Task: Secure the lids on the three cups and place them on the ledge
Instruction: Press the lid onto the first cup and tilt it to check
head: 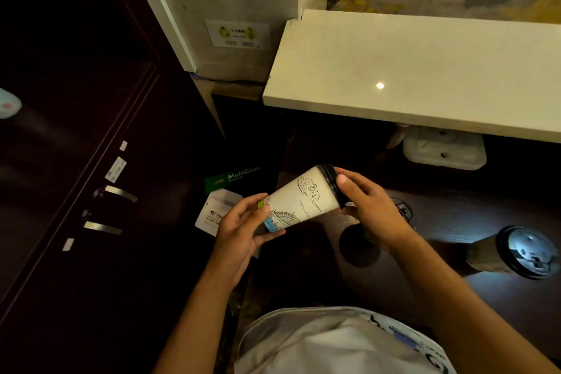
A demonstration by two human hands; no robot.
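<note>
A white paper cup (299, 200) with line drawings lies tilted in the air between both hands, its black lid (333, 184) pointing up and right. My left hand (243, 229) grips the cup's base. My right hand (368, 211) grips the lid end, thumb on the rim. A second cup (485, 253) with a black lid (529, 252) stands on the dark desk at the right. A third cup (358, 241) sits dim below my right hand, partly hidden, and a loose black lid (405, 211) lies behind that hand. The pale stone ledge (409, 76) runs above, bare.
A white foam tray (444, 147) sits under the ledge. A dark MultiCopy box (239, 177) and a white card (214, 211) lie to the left. Dark cabinet doors with metal handles (118, 193) fill the left side.
</note>
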